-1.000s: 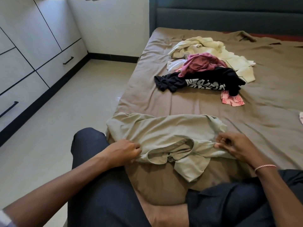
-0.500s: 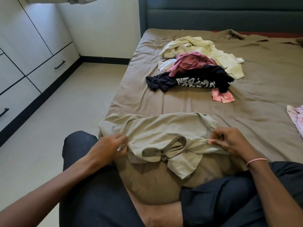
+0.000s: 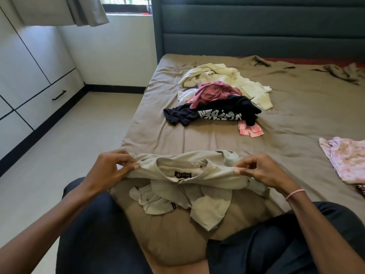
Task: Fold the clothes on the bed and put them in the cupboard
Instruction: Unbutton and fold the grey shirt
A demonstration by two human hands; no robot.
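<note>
Trousers (image 3: 94,234) of dark cloth fill the bottom of the frame, with the knees spread either side of a bulge in the brown bedsheet (image 3: 177,139). Just above, in the lower middle, the beige shirt (image 3: 197,171) is held up by its shoulders. The left hand (image 3: 110,171) pinches one end between thumb and curled fingers, and the right hand (image 3: 260,173), with a pink-and-white band (image 3: 294,193) at the wrist, pinches the other. The collar and its dark label face the camera, and the rest of the shirt sags crumpled onto the sheet.

Higher, at the centre, lies a pile: a black T-shirt (image 3: 233,104) with white lettering, a maroon garment (image 3: 213,91) on it, and a cream garment (image 3: 217,76) behind. A small pink patterned cloth (image 3: 250,131) touches the T-shirt's right end. A pink floral garment (image 3: 345,159) lies at the right edge. The cupboard (image 3: 29,76) lines the left of the frame with its doors closed, and a dark headboard (image 3: 256,26) spans the top.
</note>
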